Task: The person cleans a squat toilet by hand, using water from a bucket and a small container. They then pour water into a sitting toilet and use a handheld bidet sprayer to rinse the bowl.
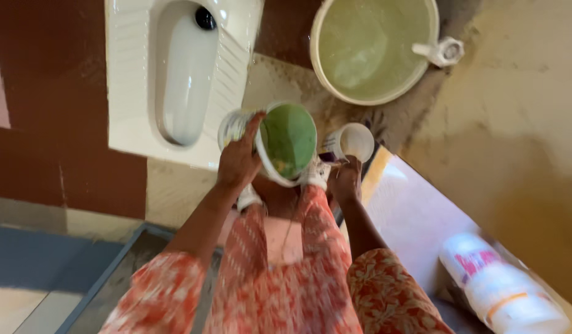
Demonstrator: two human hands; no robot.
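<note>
Here our left hand (237, 162) is clamped on a green-filled mug (286, 141), tilted beside the squat toilet (131, 74), while our right hand (344, 179) is closed around a white cup (354, 141), kept upright, seemingly against spilling.

Seen from above, a person in an orange-and-white floral garment bends over a bathroom floor; the left hand (237, 162) grips the rim of a small green bucket (288, 141) tilted on its side, its mouth toward the camera; the right hand (343, 180) holds a white cup (354, 141) just beside the bucket; a white squat toilet pan (132, 93) sits in the floor to the left, ringed by dark red tiles (51, 124); a large pale tub (372, 46) of cloudy water stands beyond, a white dipper (443, 52) resting on its rim; a white plastic container (502, 291) lies at lower right.
</note>
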